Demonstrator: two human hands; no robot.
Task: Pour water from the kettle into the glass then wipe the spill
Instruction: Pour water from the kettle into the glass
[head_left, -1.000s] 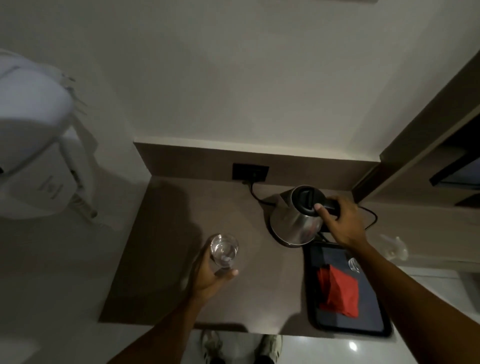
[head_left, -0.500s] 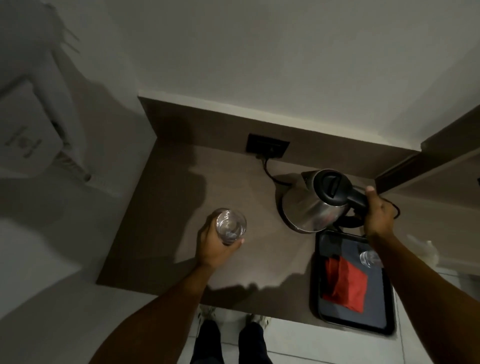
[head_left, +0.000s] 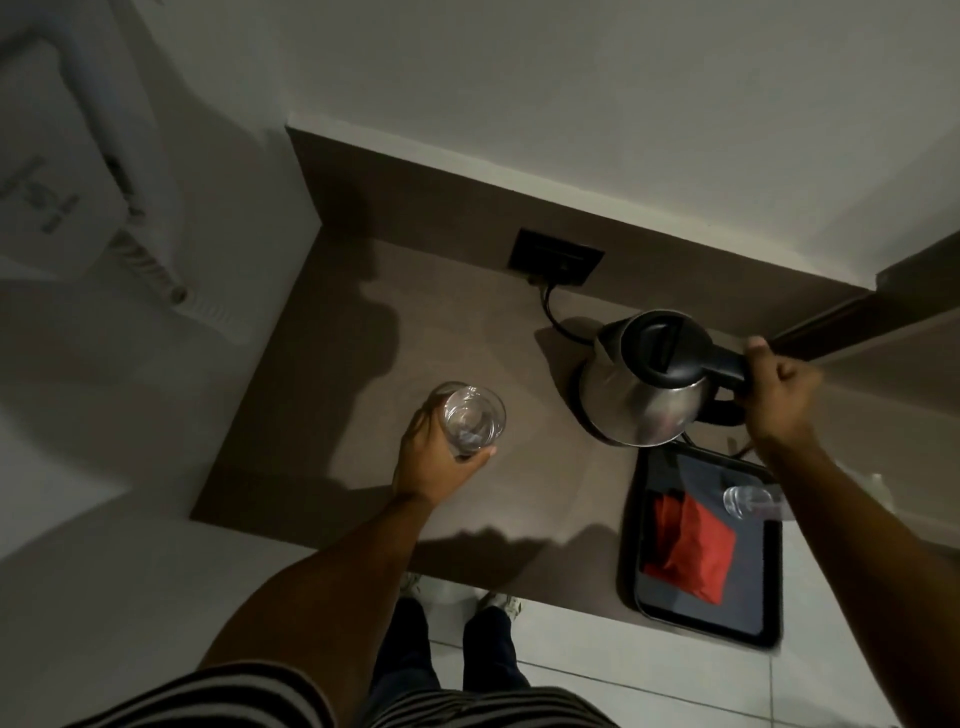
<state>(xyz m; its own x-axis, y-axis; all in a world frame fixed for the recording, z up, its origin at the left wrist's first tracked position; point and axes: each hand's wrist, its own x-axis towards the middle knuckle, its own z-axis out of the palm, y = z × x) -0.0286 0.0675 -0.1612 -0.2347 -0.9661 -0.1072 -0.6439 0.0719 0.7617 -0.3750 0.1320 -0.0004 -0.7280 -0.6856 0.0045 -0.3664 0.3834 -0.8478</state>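
Note:
A clear glass (head_left: 472, 420) stands upright on the brown counter (head_left: 332, 374), and my left hand (head_left: 434, 462) is wrapped around its near side. To the right is a steel kettle (head_left: 636, 400) with a black lid, on or just above its base. My right hand (head_left: 779, 400) grips the kettle's black handle. A folded red cloth (head_left: 691, 551) lies on a black tray (head_left: 654, 603) near the counter's front right corner.
A second small glass (head_left: 743, 501) lies on the tray, partly behind my right forearm. A black wall socket (head_left: 556, 257) with the kettle's cord sits at the back. A white appliance (head_left: 57, 171) hangs on the left wall. My feet show below the counter's edge.
My right hand has slid back along the kettle handle to grip its end. The view has tilted down and closer. My left hand still holds the glass in place.

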